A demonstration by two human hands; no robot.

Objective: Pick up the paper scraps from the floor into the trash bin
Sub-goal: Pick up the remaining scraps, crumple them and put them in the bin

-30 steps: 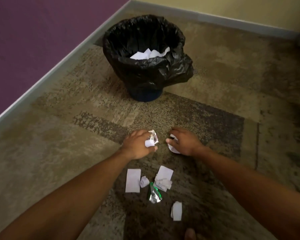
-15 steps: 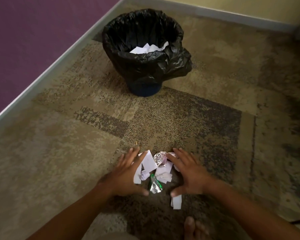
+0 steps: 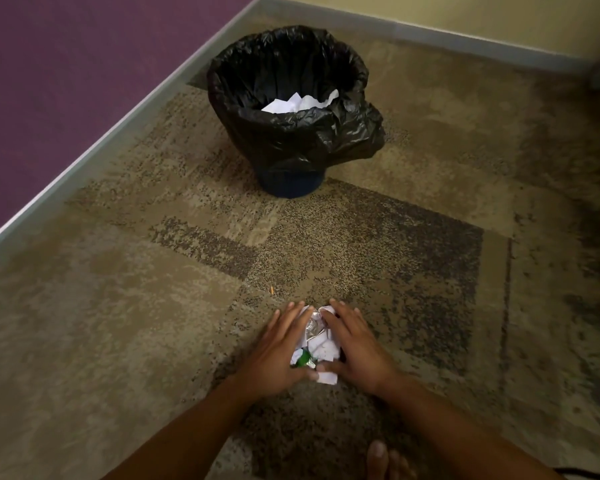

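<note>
Carpet (image 3: pixel 125 358) with a bin and a scrap pile on it.
The carpet is mottled tan with darker speckled blocks and meets a grey baseboard (image 3: pixel 94 157) along the walls. A bin (image 3: pixel 291 183) lined with a black bag stands on it near the corner. Well apart, white scraps (image 3: pixel 321 348) and a green wrapper (image 3: pixel 305 359) lie bunched together. A tiny orange speck (image 3: pixel 272 289) lies just beyond the pile.

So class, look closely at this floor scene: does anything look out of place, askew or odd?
Yes. The black liner of the trash bin sags in a loose bunch down its right side instead of sitting evenly. A green foil wrapper lies among the white paper scraps gathered between the left hand and right hand.
</note>
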